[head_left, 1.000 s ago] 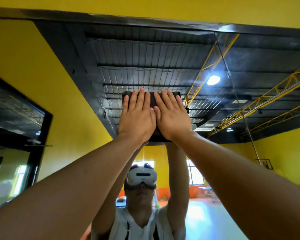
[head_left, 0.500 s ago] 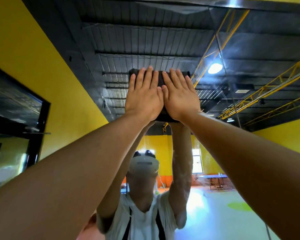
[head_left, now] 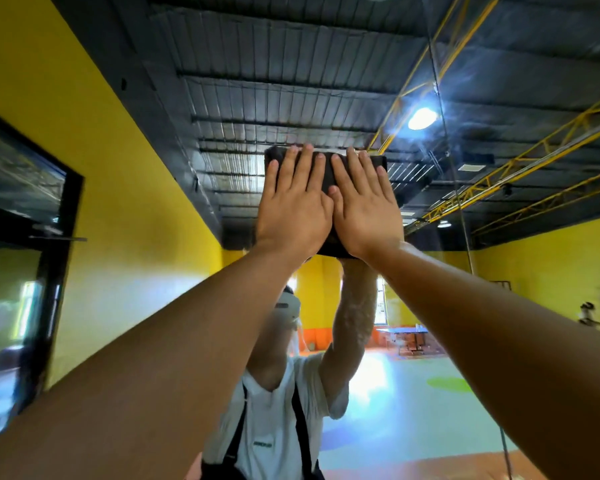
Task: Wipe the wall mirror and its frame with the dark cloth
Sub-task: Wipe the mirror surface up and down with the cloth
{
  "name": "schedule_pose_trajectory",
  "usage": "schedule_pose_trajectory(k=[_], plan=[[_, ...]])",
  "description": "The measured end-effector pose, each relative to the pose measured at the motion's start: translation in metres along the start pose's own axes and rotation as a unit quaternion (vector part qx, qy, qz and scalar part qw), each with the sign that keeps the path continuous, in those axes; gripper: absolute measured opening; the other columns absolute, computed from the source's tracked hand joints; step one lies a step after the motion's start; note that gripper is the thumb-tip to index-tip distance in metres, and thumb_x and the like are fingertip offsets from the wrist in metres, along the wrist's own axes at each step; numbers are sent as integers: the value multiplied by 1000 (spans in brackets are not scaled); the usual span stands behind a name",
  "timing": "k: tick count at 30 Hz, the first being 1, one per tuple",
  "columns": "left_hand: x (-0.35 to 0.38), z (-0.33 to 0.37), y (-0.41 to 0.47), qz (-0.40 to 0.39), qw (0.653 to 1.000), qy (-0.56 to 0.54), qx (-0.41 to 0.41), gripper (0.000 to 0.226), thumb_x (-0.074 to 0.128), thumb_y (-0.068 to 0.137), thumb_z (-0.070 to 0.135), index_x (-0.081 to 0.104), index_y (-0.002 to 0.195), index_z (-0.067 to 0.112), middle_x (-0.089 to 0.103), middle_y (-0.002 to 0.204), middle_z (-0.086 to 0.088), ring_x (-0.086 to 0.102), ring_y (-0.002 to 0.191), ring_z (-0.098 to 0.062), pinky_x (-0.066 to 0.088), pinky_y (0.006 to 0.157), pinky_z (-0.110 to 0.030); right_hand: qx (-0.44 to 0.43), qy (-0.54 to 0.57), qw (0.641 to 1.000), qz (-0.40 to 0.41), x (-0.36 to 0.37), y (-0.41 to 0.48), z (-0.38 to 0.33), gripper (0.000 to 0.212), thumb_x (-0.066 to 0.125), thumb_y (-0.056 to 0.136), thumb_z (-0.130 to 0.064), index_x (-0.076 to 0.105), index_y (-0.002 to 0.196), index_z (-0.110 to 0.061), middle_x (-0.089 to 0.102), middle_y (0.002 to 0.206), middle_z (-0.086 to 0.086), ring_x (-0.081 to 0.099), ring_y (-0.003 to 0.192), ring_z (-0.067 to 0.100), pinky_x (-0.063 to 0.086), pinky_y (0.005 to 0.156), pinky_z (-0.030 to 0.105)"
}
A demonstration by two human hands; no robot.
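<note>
I'm pressing the dark cloth (head_left: 326,164) flat on the mirror (head_left: 326,81), left hand (head_left: 291,209) and right hand (head_left: 364,213) spread wide; next, I'm judging, a steady sweep toward the frame (head_left: 142,98).

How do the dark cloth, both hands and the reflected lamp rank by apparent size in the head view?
1. The dark cloth, though mostly covered.
2. The left hand and right hand, alike, unranked.
3. The reflected lamp, smallest.

Both hands, left (head_left: 293,213) and right (head_left: 366,216), flat, pressing dark cloth (head_left: 324,168) on mirror (head_left: 291,81).
</note>
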State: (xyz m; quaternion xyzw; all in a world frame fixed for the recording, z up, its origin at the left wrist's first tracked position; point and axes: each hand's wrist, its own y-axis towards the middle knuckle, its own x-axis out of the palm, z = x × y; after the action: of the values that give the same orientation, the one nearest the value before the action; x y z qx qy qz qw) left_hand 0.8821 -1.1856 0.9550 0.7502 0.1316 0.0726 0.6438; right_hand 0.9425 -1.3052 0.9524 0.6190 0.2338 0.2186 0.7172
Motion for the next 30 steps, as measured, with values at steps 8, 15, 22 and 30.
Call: schedule_pose_trajectory(k=[8, 15, 22, 30], plan=[[6, 10, -46, 7, 1000, -21, 17, 66, 4, 104, 38, 13, 165, 16, 8, 174, -5, -1, 160, -23, 4, 129, -48, -3, -12, 1000, 29, 5, -49, 1, 56, 23, 110, -39, 25, 163, -20, 18, 171, 6, 8, 159, 20, 3, 130, 41], [6, 20, -85, -2, 999, -24, 26, 65, 2, 105, 37, 11, 165, 15, 4, 174, -5, -2, 160, -24, 4, 129, -48, -5, -20, 997, 72, 13, -89, 1, 55, 29, 109, -36, 34, 160, -17, 26, 169, 9, 17, 158, 23, 13, 128, 44], [8, 31, -124, -8, 999, -29, 19, 61, 16, 109, 36, 15, 165, 15, 6, 174, -6, -1, 160, -25, 8, 129, -49, -10, -9, 998, 69, 11, -130, 0, 54, 28, 110, -35, 36, 160, -16, 26, 169, 10, 19, 158, 25, 14, 128, 45], [9, 45, -203, -51, 998, -27, 2, 62, 1, 109, 38, 2, 166, 15, -6, 173, -9, -10, 160, -27, 6, 129, -49, -56, -7, 998, 0, 8, -205, -1, 56, 29, 111, -34, 27, 162, -11, 16, 171, 13, 10, 159, 28, 17, 127, 52]])
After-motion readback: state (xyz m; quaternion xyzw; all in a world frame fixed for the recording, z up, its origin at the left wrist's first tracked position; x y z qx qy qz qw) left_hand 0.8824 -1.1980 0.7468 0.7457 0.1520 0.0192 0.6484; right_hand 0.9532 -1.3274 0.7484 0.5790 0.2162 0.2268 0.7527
